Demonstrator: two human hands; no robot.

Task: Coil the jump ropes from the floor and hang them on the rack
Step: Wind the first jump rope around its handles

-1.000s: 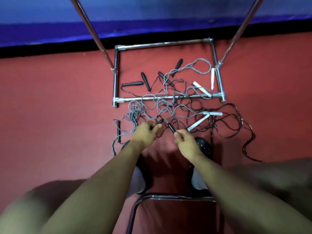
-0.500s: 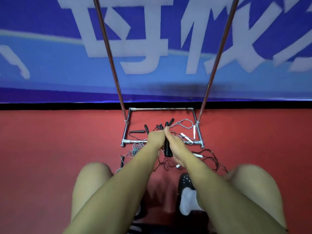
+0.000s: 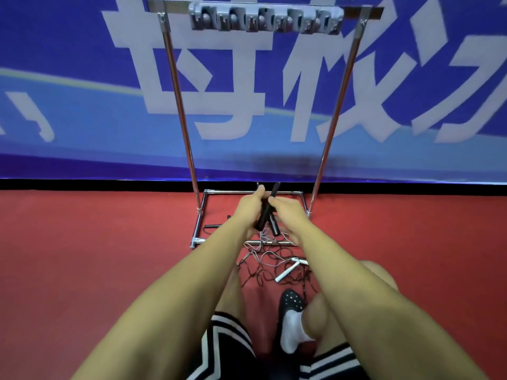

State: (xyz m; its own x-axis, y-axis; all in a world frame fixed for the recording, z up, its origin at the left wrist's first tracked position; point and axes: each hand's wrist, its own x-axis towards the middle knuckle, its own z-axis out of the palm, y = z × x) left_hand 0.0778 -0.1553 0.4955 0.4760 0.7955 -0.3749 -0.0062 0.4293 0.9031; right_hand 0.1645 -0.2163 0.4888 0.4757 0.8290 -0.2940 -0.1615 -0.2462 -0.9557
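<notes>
I have two black jump-rope handles [image 3: 265,215] crossed between my hands, raised above the floor in front of the rack. My left hand [image 3: 248,208] has its grip curled round one handle, whose upper end sticks out past my thumb; my right hand [image 3: 288,212] has its grip closed round the other, whose lower end points down toward the floor. The two hands are touching or nearly so, knuckles together. From the bottom of the handles a thin grey cord [image 3: 264,237] drops straight down into the tangle of ropes [image 3: 270,263] lying on the red floor [image 3: 96,256] below my grip and nearer to me. In that tangle, a pair of white handles [image 3: 288,271] lies just below and to the right of my hands, and another black handle [image 3: 212,226] lies on the floor to the left of my left wrist, inside the rack's base. The rack [image 3: 178,105] is a chrome frame: its square base sits on the floor just beyond my grip, two uprights rise on either side, and a top bar with a row of grey hooks [image 3: 264,20] runs high above my hands. Behind it hangs a blue banner [image 3: 82,91] with large pale characters. My black shoe [image 3: 290,301] and white sock are beneath my forearms.
</notes>
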